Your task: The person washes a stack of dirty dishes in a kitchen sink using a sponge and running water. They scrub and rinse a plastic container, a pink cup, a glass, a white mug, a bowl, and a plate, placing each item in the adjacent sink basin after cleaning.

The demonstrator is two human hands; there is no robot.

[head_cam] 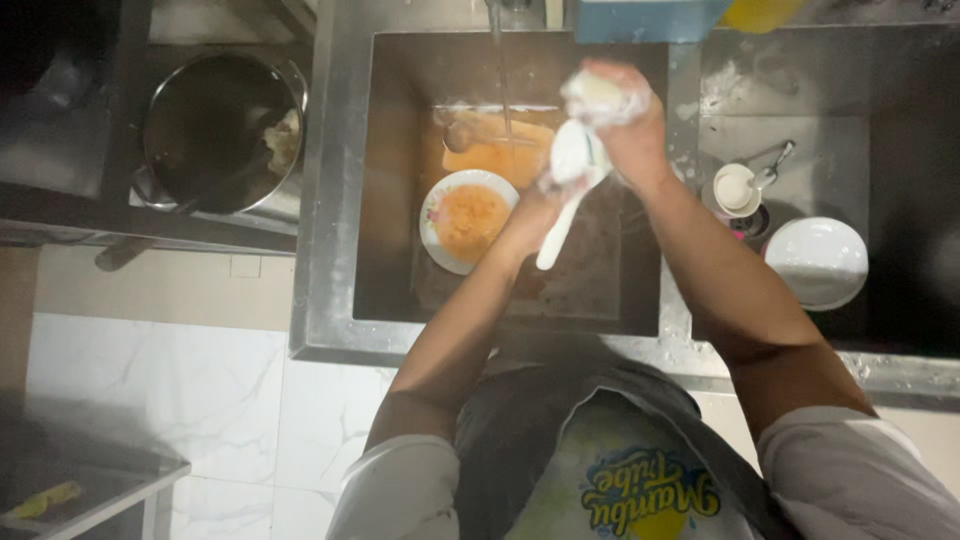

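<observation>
Head view, white spoon [568, 190] over the sink [330, 200], left hand [530, 210] gripping its handle, fingers curled, right hand [620, 115] pressing a soapy sponge [598, 95] on its bowl, dirty plate [465, 220] below, pot [215, 130] left, white bowl [820, 262] right.

Both forearms stretched forward, hands close together, left hand [535, 205] lower, right hand [628, 125] raised, fingers curled shut.
</observation>
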